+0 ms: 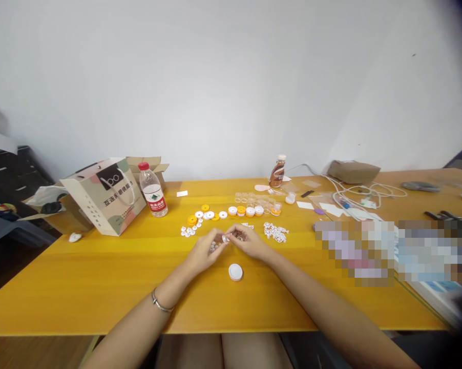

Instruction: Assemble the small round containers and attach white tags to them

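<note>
My left hand (208, 249) and my right hand (248, 241) meet above the middle of the table, fingertips pinched together on a small white piece (225, 238). Its exact kind is too small to make out. Just in front of them a round white cap (235, 272) lies on the tabletop. Small pale pieces (214, 246) show beneath my left hand, partly hidden by it. Behind the hands stands a row of white and yellow round parts (250, 211). Flat white cut-out pieces (276, 232) lie in a pile to the right, and small white knobs (188, 231) sit to the left.
A paper bag (110, 197) and a water bottle (153, 192) stand at the left. At the back are a brown drink bottle (277, 173), clear round cups (256, 201), white cables (354, 192) and a brown package (353, 171). The right side of the table is partly pixelated.
</note>
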`<state>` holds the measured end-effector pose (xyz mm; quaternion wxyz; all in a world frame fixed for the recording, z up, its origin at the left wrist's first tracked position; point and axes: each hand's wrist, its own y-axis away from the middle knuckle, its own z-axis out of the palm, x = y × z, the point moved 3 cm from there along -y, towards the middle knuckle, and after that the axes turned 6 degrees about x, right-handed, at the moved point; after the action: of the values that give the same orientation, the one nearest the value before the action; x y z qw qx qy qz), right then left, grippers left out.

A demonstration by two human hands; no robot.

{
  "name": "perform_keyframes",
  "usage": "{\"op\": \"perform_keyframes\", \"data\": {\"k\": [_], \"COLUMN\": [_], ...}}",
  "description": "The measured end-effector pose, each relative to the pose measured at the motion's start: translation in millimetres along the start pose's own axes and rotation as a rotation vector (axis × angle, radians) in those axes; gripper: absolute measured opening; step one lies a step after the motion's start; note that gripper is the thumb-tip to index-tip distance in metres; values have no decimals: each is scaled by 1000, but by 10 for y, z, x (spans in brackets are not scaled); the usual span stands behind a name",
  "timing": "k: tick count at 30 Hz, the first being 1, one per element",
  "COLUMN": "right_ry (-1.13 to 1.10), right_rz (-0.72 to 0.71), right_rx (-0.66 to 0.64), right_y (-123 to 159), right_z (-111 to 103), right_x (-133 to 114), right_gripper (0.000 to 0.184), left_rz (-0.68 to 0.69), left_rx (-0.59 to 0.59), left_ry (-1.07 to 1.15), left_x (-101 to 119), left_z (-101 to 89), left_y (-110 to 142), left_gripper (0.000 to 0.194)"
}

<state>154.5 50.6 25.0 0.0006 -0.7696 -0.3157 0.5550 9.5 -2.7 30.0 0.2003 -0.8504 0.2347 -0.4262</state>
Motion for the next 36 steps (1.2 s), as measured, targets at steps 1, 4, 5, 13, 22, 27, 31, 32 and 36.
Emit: {"op": "perform_keyframes", "data": {"k": [1, 4, 5, 13, 22, 27, 31, 32, 36], "right_ry": [8, 20, 23, -144, 197, 280, 298, 303, 332], "right_rz": [-2, -3, -2, 138, 82, 72, 52, 51, 57], "right_rx": [1, 5, 7, 247, 92, -70, -88, -86, -88], "right_y": [-1, 2, 2, -104, -161, -103, -81, -79, -74], "right_z": [-1, 8, 14, -201, -546, -486, -449, -446, -445], "right_x": [0, -7, -9, 152, 217, 164, 108, 103, 118], "right_gripper": [23, 23, 23, 23, 21, 19, 17, 17, 18], "left_rz": [-6, -25, -30, -66, -46, -51, -57, -57, -46], "left_rx": [0, 6, 7, 99, 102, 74, 56, 53, 39], "left_ry": [8, 26, 29, -4, -30, -29, -36, -36, -37], "left_x": [-2, -10, -16, -106, -98, -70, -46, -44, -47], "left_z": [3, 13, 17, -10, -30, -32, -32, -31, -22], "left_y": [0, -1, 0, 8, 7, 5, 4, 5, 9], "left_gripper": [17, 17, 16, 17, 19, 19, 19, 19, 18]}}
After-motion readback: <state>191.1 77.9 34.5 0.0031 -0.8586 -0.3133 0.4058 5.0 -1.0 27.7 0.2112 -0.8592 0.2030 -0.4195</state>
